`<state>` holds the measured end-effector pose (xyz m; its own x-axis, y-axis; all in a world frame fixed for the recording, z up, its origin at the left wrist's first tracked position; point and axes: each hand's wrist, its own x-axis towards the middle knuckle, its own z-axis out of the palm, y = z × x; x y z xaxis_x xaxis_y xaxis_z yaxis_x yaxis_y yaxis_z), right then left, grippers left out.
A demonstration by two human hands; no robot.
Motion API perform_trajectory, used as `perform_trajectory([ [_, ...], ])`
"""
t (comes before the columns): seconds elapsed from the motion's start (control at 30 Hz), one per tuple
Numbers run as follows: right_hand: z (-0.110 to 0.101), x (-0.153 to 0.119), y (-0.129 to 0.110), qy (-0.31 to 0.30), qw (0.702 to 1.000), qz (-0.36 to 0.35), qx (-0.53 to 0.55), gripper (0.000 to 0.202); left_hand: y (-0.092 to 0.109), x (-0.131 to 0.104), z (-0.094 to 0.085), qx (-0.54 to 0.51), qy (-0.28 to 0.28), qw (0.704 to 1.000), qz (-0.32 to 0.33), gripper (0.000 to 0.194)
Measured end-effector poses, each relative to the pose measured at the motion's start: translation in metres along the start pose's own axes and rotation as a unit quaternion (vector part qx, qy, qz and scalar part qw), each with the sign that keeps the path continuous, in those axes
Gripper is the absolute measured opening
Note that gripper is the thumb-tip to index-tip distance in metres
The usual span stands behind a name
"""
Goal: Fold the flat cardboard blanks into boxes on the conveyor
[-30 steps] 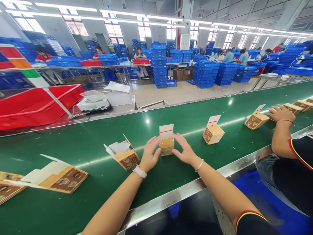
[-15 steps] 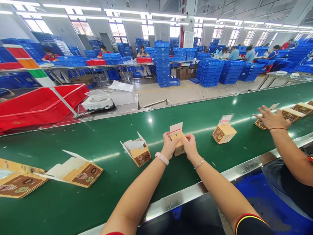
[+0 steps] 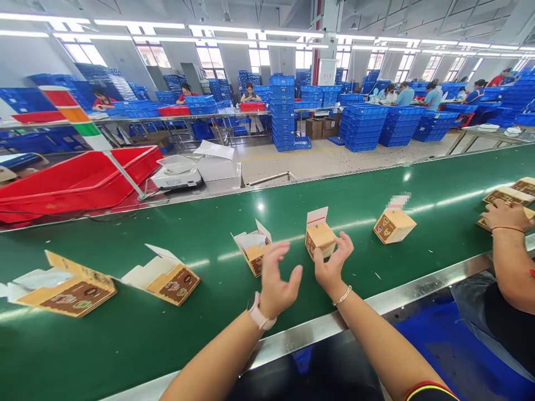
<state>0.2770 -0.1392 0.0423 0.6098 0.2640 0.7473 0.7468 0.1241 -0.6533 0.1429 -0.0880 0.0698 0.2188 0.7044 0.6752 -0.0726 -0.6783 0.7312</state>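
A small brown-and-tan carton (image 3: 321, 238) stands on the green conveyor belt (image 3: 234, 334), its white flap with a red line upright. Beside its lower right side is my right hand (image 3: 333, 262), fingers apart and curved, holding nothing; whether the thumb touches the carton I cannot tell. My left hand (image 3: 276, 281) hovers over the belt, fingers spread and empty. It partly covers an open-flapped carton (image 3: 254, 257) behind it. Farther left lie another open carton (image 3: 173, 281) and a larger open box (image 3: 79, 292) with a pale bag inside.
Right of me sits a closed-sided carton (image 3: 395, 225) with its flap up. A co-worker's hand (image 3: 507, 216) touches cartons at the far right. Across the belt are a red bin (image 3: 96, 178), a scale (image 3: 178, 172) and a signal light pole (image 3: 96, 139). A metal rail (image 3: 301, 340) edges the belt.
Both my hands have let go of the carton; the left hand moved left and down. The cartons appear farther right in view. The co-worker's hand has moved right, onto cartons.
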Motion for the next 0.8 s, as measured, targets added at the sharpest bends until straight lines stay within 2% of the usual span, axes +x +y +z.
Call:
perform_trajectory([
  [0.03,0.000,-0.007,-0.008,-0.035,0.997,-0.068,0.009,0.049,-0.003,-0.001,-0.015,0.031,0.074,0.995,0.067,0.042],
  [0.07,0.003,-0.014,-0.017,-0.084,0.988,-0.124,0.024,0.051,-0.009,0.001,-0.029,0.063,0.136,0.985,0.083,0.047],
  [0.1,0.007,-0.020,-0.025,-0.141,0.974,-0.171,0.041,0.054,-0.015,0.007,-0.039,0.084,0.177,0.979,0.052,0.050],
  [0.17,0.019,-0.031,-0.037,-0.256,0.937,-0.230,0.058,0.061,-0.032,0.022,-0.053,0.056,0.189,0.978,-0.070,0.049],
  [0.23,0.034,-0.038,-0.040,-0.332,0.914,-0.231,0.034,0.068,-0.049,0.034,-0.056,-0.028,0.128,0.976,-0.175,0.047],
  [0.27,0.040,-0.040,-0.039,-0.353,0.912,-0.210,0.013,0.071,-0.056,0.037,-0.056,-0.068,0.090,0.973,-0.199,0.048],
  [0.33,0.049,-0.038,-0.033,-0.370,0.916,-0.152,-0.017,0.072,-0.067,0.036,-0.052,-0.109,0.023,0.972,-0.207,0.052],
  [0.4,0.052,-0.029,-0.024,-0.377,0.920,-0.107,-0.019,0.068,-0.072,0.032,-0.048,-0.096,-0.018,0.978,-0.183,0.055],
  [0.5,0.048,-0.004,-0.014,-0.399,0.914,-0.075,0.005,0.055,-0.073,0.030,-0.043,-0.041,-0.093,0.985,-0.138,0.057],
  [0.63,0.038,0.026,-0.008,-0.455,0.880,-0.108,0.081,0.031,-0.071,0.038,-0.038,-0.003,-0.191,0.981,-0.036,0.048],
  [0.73,0.032,0.036,-0.008,-0.471,0.863,-0.127,0.132,0.027,-0.067,0.038,-0.034,0.010,-0.223,0.974,0.033,0.039],
  [0.8,0.030,0.037,-0.008,-0.463,0.866,-0.119,0.150,0.031,-0.064,0.036,-0.031,0.022,-0.224,0.973,0.041,0.033],
])
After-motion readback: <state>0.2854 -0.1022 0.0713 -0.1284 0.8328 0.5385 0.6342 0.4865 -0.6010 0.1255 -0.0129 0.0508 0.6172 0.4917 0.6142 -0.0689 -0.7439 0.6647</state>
